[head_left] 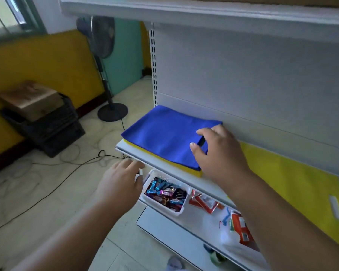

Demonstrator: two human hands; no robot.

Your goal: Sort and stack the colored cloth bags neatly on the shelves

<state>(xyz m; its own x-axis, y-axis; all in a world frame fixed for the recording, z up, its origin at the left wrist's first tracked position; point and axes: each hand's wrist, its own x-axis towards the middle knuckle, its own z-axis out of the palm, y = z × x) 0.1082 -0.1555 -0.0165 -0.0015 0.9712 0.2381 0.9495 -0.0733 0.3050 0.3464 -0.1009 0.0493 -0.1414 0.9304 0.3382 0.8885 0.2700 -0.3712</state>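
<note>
Head view looks down at a white metal shelf [164, 163] carrying a stack of cloth bags at its left end. A blue bag [164, 137] lies flat on top, its left edge close to the shelf's left end and its far edge against the back panel. Under it a yellow bag [192, 171] shows only as a thin strip along the front and left edges of the stack, running level with the shelf's front edge.

The right hand [221, 153] rests on the right end of the blue bag. Its thumb and forefinger are spread around the dark handle cutout [202, 141], and the fingers [207, 132] are loosely curved and touch the cloth without clearly pinching it. The left hand [121, 180] hangs in front of the shelf's front edge near its left end, fingers relaxed and holding nothing.

Another yellow bag [294, 184] lies flat further right on the same shelf, apart from the stack, its white-looking handle slot toward the front right.

On the shelf below sit a white basket [148, 198] of wrapped sweets, red packets [204, 202] beside it, and a plastic bag with an orange pack [241, 229] further right.

Left of the shelving, on the floor, stand a pedestal fan [104, 55] and a cardboard box [29, 98] on a black crate [53, 130], with cables trailing across the tiles.
</note>
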